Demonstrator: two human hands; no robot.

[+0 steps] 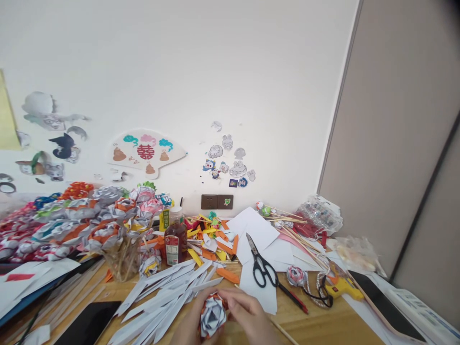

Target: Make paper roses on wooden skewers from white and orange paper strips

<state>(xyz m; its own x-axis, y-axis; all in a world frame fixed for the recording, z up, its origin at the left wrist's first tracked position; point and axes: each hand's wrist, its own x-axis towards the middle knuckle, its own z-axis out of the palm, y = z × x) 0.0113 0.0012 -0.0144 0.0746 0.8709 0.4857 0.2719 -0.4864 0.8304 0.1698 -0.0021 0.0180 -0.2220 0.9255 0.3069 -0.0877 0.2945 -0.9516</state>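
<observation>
A white paper rose with orange outer petals [213,315] is at the front of the table, between my hands. My left hand [190,320] curls round its left side. My right hand [251,317] has its fingers and thumb closed on the rose's right edge. A thin wooden stick [283,333] shows below my right hand; whether it joins the rose is hidden. Folded white paper strips [161,299] lie in a heap left of my hands. Black-handled scissors [264,268] rest on white paper sheets [253,230] beyond my right hand.
Many finished paper flowers [93,215] fill the back left. A bottle of red-brown liquid [173,242] stands near orange and yellow paper pieces [210,244]. A dark phone [88,323] lies front left. At right are a yellow glue gun [343,287], a small paper rose [297,276] and a tablet [384,304].
</observation>
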